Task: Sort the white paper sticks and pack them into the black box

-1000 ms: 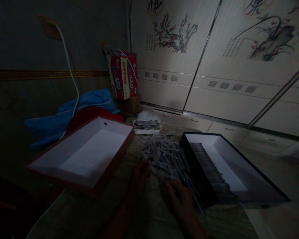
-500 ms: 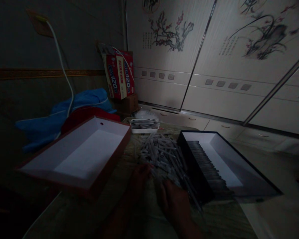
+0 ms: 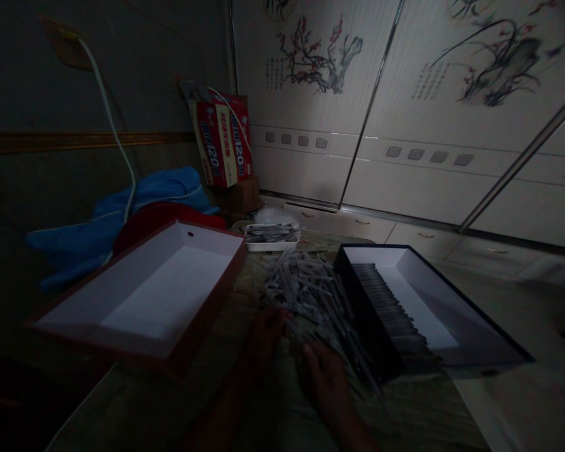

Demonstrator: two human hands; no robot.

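In the dim head view, my left hand [image 3: 267,333] is closed, its fingertips pinching one end of a thin, pale, pen-like stick [image 3: 295,329]. My right hand [image 3: 328,376] is curled with thumb and fingers together at the stick's other end. Darkness hides the exact grip. Just beyond both hands lies a loose pile of similar clear and grey pen-like sticks [image 3: 296,279]. To the right, a dark-rimmed box [image 3: 433,301] with a white inside holds a neat row of dark-ended sticks [image 3: 388,307] along its left wall.
A red box [image 3: 164,282] with a white inside stands left of my hands. Behind the pile is a small white tray [image 3: 273,246] of more sticks. Blue cloth [image 3: 164,191], a red carton [image 3: 226,141] and a white cable [image 3: 113,119] are at the back left, near sliding cabinet doors [image 3: 311,176].
My right hand has shifted slightly and turned a little, still close to my left hand. The left stays almost in place. The view has moved slightly; boxes and pile look unchanged.
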